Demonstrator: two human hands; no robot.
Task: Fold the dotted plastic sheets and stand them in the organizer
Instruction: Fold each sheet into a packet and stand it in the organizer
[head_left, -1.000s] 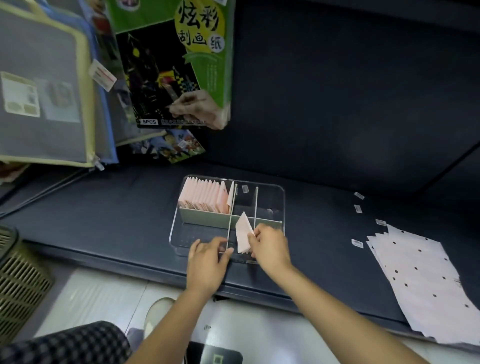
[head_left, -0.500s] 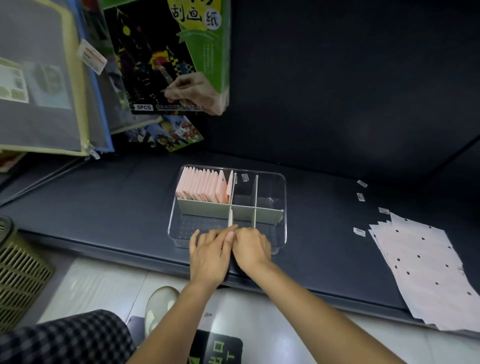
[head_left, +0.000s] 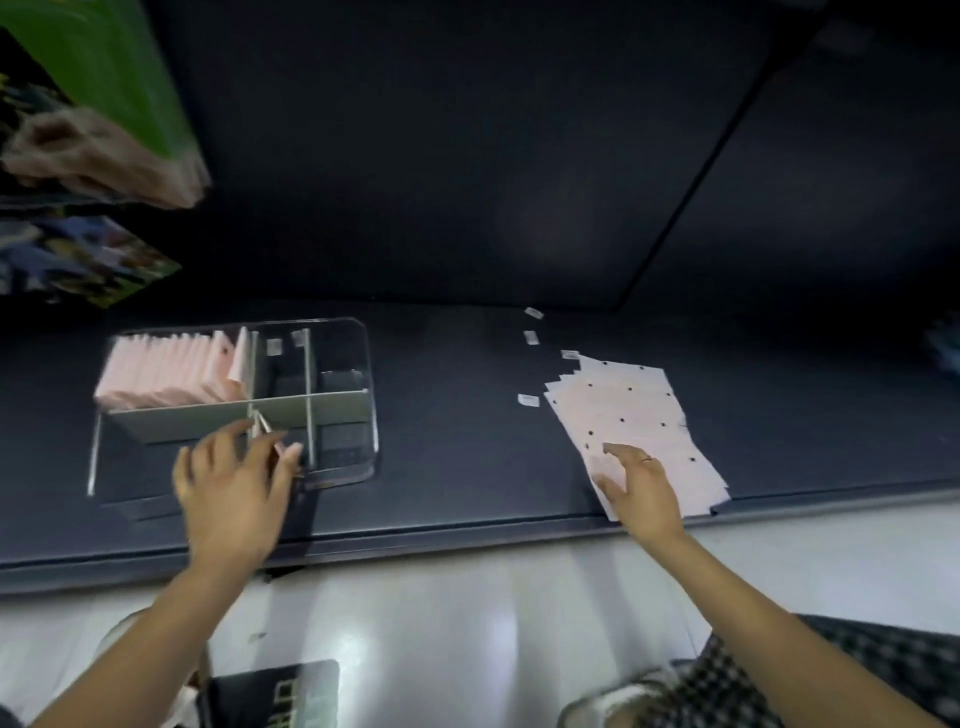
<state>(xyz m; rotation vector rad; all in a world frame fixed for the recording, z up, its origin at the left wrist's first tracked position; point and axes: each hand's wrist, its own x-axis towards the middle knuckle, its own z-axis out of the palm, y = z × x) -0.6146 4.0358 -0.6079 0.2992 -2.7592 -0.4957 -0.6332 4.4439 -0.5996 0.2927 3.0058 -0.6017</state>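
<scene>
A clear organizer (head_left: 370, 364) with grey dividers sits at the left of the dark shelf. Its back-left compartment holds a row of folded pink sheets (head_left: 166, 369) standing upright. My left hand (head_left: 234, 488) hovers over the front compartments with fingers spread, and its fingertips touch the thin edge of a folded sheet (head_left: 266, 425) beside the middle divider. At the right lies a loose stack of flat dotted sheets (head_left: 634, 405). My right hand (head_left: 639, 488) rests on the stack's near corner with fingers spread.
Small white paper bits (head_left: 529, 399) lie on the shelf between the organizer and the stack. A green craft box (head_left: 104, 62) leans at the upper left. The shelf's front edge (head_left: 467, 540) runs just below both hands, with pale floor beneath.
My right hand left the organizer and moved right onto the dotted stack. The left hand stayed at the organizer's front. The view swung to the right.
</scene>
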